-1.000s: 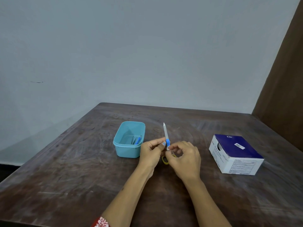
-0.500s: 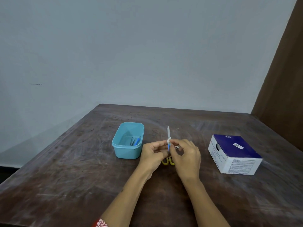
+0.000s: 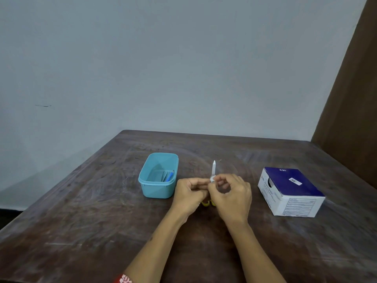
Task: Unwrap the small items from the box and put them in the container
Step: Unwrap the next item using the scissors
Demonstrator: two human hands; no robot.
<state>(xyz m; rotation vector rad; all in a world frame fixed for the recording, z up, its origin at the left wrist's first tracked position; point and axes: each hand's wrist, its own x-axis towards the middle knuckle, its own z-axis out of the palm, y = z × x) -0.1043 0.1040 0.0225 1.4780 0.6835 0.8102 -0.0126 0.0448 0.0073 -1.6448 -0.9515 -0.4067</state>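
On my feed, a small white wrapped item (image 3: 213,171) stands upright, pinched between the left hand (image 3: 189,196) and right hand (image 3: 231,198) above the tabletop (image 3: 91,221), between the blue container (image 3: 158,176) and the box (image 3: 289,192); something yellow (image 3: 207,203) peeks out beneath.

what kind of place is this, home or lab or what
Probably a plain room at home or in a small workroom, not a fitted lab: a worn wooden table pushed against a bare painted wall, holding just a teal container and a supply box.
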